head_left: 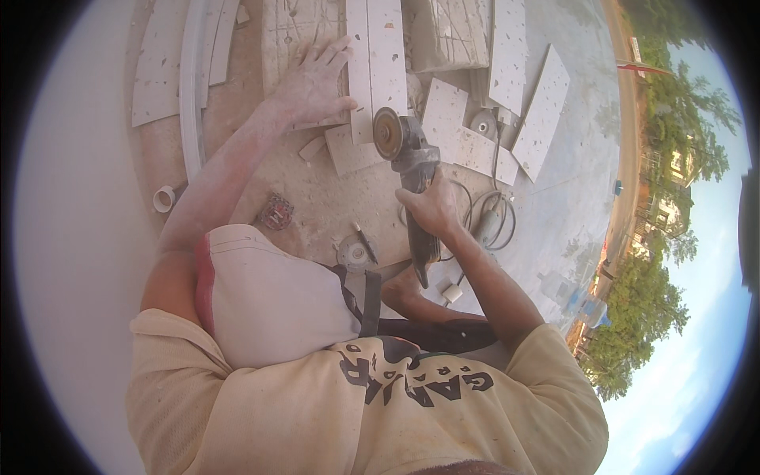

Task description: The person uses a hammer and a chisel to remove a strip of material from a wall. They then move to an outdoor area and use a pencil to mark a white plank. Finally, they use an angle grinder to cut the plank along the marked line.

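Note:
My left hand [310, 89] lies flat with its fingers spread. It rests over a pale concrete block [297, 28], fingertips and thumb at the edge of a white speckled tile strip [386, 55]. A dark line runs lengthwise along that strip. In my right hand [437, 210], closed round its body, is an angle grinder [416, 157], its head pointing away from me. The grinder's round disc [388, 133] sits at the near end of the strip; whether it touches or spins I cannot tell.
More tile pieces [542, 111] and a second block [450, 36] lie ahead. A long straightedge [192, 95] and a short white pipe [164, 199] are left. Nearer are a red tape measure [275, 212], a loose disc [355, 253] with a pencil-like stick [366, 243], and a cable [511, 226].

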Action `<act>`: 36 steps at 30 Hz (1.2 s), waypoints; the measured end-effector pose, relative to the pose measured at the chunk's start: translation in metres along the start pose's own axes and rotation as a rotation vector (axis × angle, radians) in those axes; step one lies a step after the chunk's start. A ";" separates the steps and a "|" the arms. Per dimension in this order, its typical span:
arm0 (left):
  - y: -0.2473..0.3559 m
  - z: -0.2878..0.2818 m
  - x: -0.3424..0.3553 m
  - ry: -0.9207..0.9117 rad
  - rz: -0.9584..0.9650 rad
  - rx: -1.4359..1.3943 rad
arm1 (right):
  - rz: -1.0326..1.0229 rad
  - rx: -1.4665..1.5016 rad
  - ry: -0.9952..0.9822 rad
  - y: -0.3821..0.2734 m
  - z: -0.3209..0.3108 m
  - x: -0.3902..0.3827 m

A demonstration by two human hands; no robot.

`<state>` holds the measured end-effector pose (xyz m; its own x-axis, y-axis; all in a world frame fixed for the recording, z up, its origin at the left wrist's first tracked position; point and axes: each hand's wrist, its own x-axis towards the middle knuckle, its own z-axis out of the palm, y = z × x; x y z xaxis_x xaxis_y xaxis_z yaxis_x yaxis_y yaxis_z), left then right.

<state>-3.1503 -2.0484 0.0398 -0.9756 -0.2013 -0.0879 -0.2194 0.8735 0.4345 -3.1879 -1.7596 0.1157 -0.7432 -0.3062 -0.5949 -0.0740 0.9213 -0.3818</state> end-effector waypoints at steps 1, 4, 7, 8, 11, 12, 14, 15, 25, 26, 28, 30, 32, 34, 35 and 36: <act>0.000 0.000 0.000 0.002 0.001 0.000 | -0.021 -0.014 0.026 0.005 0.003 0.001; 0.000 0.000 0.000 0.001 -0.003 0.008 | -0.062 -0.032 0.069 0.014 0.008 0.002; 0.001 -0.001 -0.001 -0.009 -0.012 0.015 | -0.067 -0.025 0.063 0.015 0.009 0.000; 0.001 -0.001 -0.001 -0.010 -0.012 0.011 | -0.076 -0.035 0.071 0.017 0.009 0.000; 0.000 0.000 -0.001 -0.008 -0.013 0.003 | -0.060 -0.054 0.066 0.018 0.009 -0.002; 0.000 0.000 -0.001 -0.007 -0.013 0.001 | -0.047 -0.058 0.060 0.018 0.009 -0.003; 0.001 -0.002 -0.001 -0.024 -0.022 -0.009 | -0.055 -0.074 0.056 0.021 0.009 -0.004; 0.002 -0.003 0.000 -0.033 -0.026 -0.014 | -0.059 -0.082 0.054 0.022 0.009 -0.004; 0.000 0.004 -0.001 0.030 -0.010 -0.017 | -0.003 -0.071 0.007 0.024 0.009 -0.008; -0.001 0.005 0.000 0.029 -0.009 -0.018 | 0.000 -0.074 0.002 0.022 0.008 -0.009; -0.002 0.006 0.000 0.035 -0.006 -0.025 | -0.005 -0.058 0.000 0.022 0.008 -0.009; -0.001 0.006 0.000 0.050 -0.001 -0.035 | -0.023 -0.020 0.005 0.023 0.009 -0.010; 0.000 0.004 0.000 0.035 -0.011 -0.028 | -0.044 -0.049 0.023 0.024 0.009 -0.007; 0.001 0.003 0.000 0.028 -0.011 -0.020 | -0.050 -0.054 0.028 0.024 0.009 -0.005; 0.000 0.004 0.000 0.029 -0.010 -0.014 | -0.047 -0.045 0.023 0.023 0.008 -0.004; 0.000 0.004 -0.001 0.029 -0.010 -0.009 | -0.045 -0.036 0.018 0.021 0.007 -0.004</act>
<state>-3.1498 -2.0467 0.0361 -0.9727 -0.2227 -0.0657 -0.2285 0.8677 0.4414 -3.1819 -1.7407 0.1045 -0.7503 -0.3432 -0.5650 -0.1308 0.9148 -0.3821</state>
